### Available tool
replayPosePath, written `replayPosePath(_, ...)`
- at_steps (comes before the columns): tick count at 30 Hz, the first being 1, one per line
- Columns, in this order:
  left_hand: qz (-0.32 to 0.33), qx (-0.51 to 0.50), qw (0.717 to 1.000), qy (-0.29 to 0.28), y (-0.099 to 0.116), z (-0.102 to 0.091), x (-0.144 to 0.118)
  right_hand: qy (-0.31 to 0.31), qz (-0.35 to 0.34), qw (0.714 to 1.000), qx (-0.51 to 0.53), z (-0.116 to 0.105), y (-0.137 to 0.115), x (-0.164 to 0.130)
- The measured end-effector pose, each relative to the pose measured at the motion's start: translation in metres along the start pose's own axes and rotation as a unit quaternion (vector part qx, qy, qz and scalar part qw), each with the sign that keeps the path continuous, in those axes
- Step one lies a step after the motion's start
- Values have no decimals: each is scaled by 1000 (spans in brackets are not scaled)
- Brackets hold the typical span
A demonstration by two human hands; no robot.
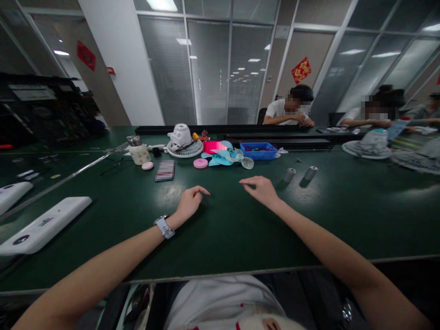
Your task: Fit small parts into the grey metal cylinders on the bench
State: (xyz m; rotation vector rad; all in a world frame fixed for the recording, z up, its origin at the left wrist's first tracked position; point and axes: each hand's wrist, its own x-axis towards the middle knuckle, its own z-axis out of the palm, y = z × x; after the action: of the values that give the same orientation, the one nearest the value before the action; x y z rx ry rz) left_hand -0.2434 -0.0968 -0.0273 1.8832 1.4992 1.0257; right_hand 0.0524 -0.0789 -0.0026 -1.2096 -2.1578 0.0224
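Note:
My left hand [190, 201] rests on the dark green table [233, 229], fingers loosely curled, holding nothing; a watch sits on its wrist. My right hand [261, 189] hovers just over the table a little to the right, fingers bent and pointing left, also holding nothing. Beyond the hands lie a white fan grille with a motor housing [183, 141], light blue fan blades [225, 157], a pink round cap [200, 163], a red flat piece [213, 146] and a blue tray [258, 151]. Two small grey cylinders [299, 174] lie to the right of my right hand.
A white cup with a metal lid [138, 150] and glasses [115, 166] sit at the left. White flat devices [43, 224] lie near the left edge. Other people sit across the table at the back right, with more fan grilles [367, 149] before them.

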Motion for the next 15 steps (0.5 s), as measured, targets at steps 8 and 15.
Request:
replayPosePath(8,-17,-17,1000,20,-10,-11,9,158,287,923,-201,-68,118,-11)
replayPosePath(15,-8,-9,1000,16,-9,-9,8,189,287,917,-203,-67,127,-14)
